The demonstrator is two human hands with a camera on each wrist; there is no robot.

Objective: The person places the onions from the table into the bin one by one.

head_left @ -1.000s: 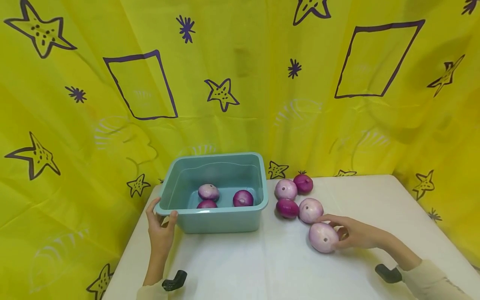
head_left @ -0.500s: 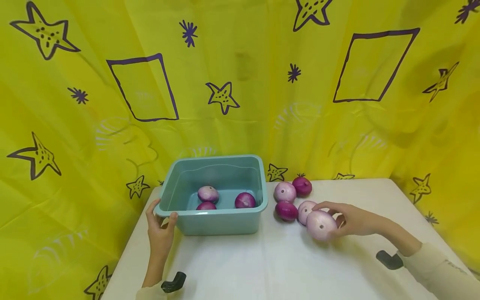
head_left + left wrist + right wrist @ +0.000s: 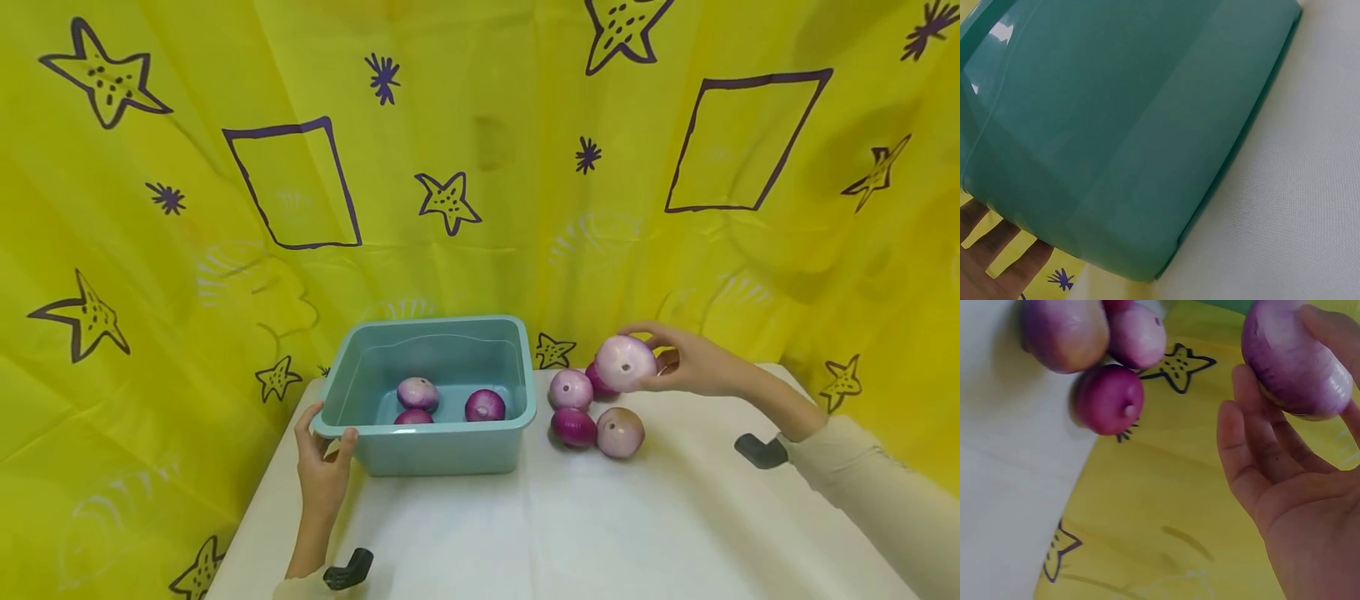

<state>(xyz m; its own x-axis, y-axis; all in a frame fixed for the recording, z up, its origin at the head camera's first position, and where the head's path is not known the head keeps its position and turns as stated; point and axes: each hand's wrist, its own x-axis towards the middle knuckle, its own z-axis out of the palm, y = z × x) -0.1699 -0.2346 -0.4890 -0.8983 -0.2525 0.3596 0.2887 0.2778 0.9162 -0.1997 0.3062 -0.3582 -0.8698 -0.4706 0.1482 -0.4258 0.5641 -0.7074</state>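
In the head view my right hand (image 3: 693, 360) holds a pale purple onion (image 3: 626, 363) in the air, thumb on one side and fingers on the other. The right wrist view shows the held onion (image 3: 1294, 359) between thumb and fingertips. Below it on the table lie a deep purple onion (image 3: 573, 427), a pale onion (image 3: 620, 433) and another pale onion (image 3: 571, 389). A further purple onion (image 3: 600, 382) is partly hidden behind the held one. My left hand (image 3: 322, 467) grips the front left corner of a teal plastic basin (image 3: 442, 452).
Inside the basin lie a pale onion (image 3: 417, 393), a purple onion (image 3: 485, 406) and another onion (image 3: 414, 417) partly hidden by the front rim. A white-covered table (image 3: 570, 525) carries everything. A yellow patterned curtain (image 3: 480, 275) hangs close behind and at both sides.
My right hand has lifted the pale onion off the table and carried it up and back, above the other onions. The left hand stays at the basin's corner. The head view has tilted slightly upward.
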